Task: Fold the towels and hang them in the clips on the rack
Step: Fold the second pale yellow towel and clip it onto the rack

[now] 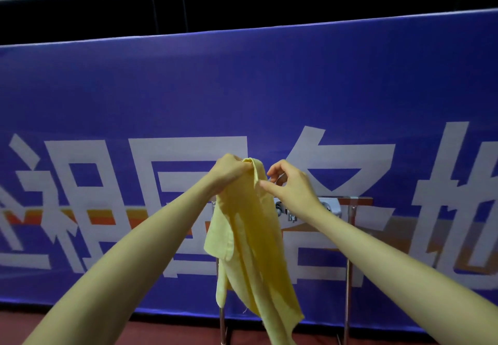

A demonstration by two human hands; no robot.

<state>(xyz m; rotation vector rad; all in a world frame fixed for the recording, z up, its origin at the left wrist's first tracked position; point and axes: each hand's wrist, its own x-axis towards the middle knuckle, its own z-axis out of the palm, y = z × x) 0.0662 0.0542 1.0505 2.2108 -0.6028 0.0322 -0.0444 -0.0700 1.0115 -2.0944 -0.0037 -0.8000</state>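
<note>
Towel [250,237] at frame centre isn't clipped yet: left hand [229,172] grasps its top, right hand [288,183] pinches an edge, rack [350,237] behind.

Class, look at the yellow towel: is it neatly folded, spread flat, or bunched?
Bunched. The yellow towel hangs in loose uneven drapes from the left hand, gathered at its top, while the right hand pinches an edge.

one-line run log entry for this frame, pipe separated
stage: pre-hang | left hand: grips yellow towel top | right hand: pinches towel edge | towel: hangs loose before rack | clips: no towel in them
</note>
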